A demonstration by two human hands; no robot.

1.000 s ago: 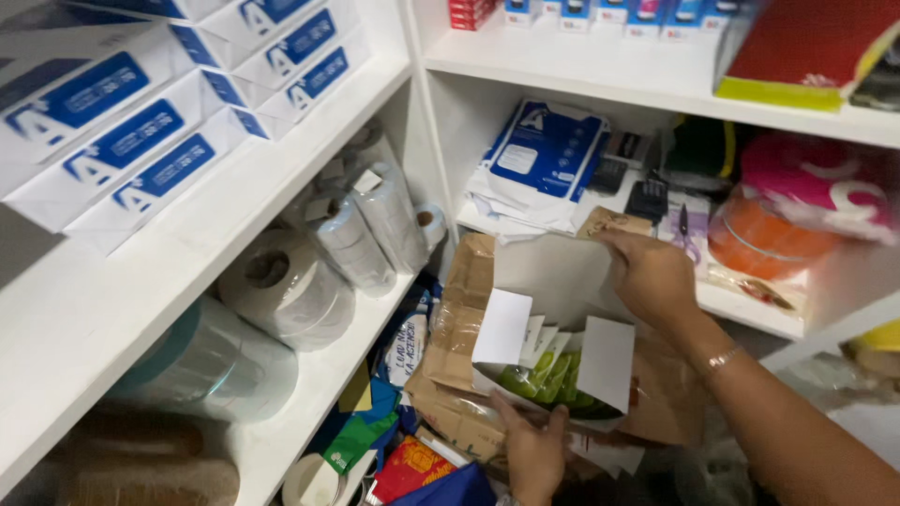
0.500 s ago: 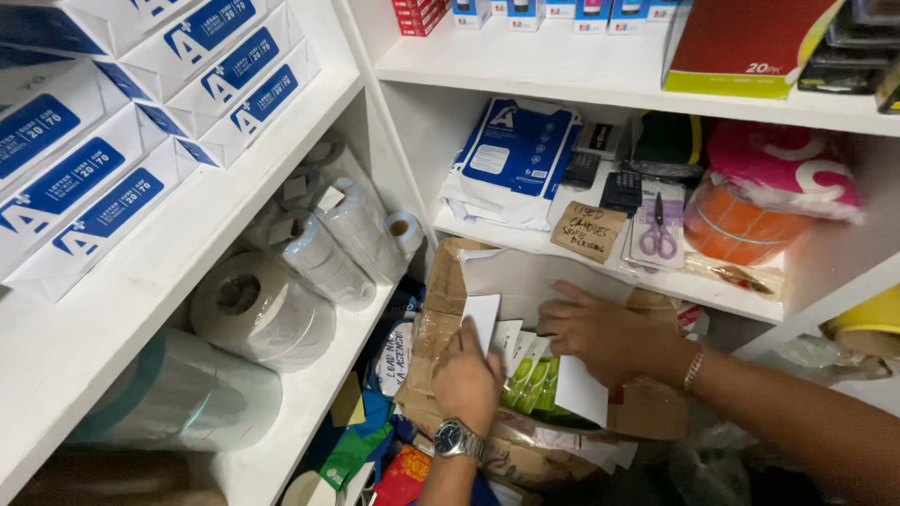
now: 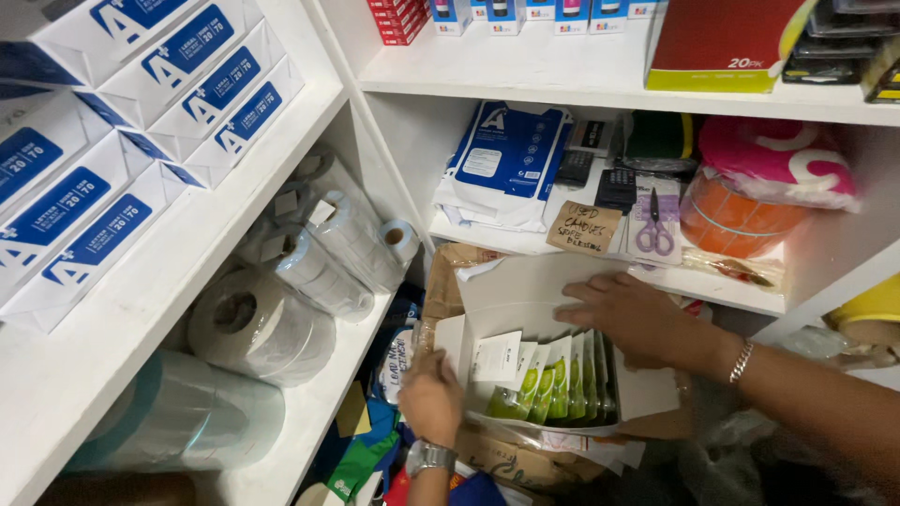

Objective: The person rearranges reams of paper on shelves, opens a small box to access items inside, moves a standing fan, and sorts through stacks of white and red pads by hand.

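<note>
White box, green packets, white shelves

The white box [image 3: 525,309] between the hands holds packets [image 3: 553,384] in lime green and white; above the right hand [image 3: 623,314] hang purple-handled scissors [image 3: 654,225], beside an orange roll [image 3: 736,217] under pink-and-white wrap [image 3: 778,161]; left of the hands, white-and-blue cartons [image 3: 141,122].
</note>
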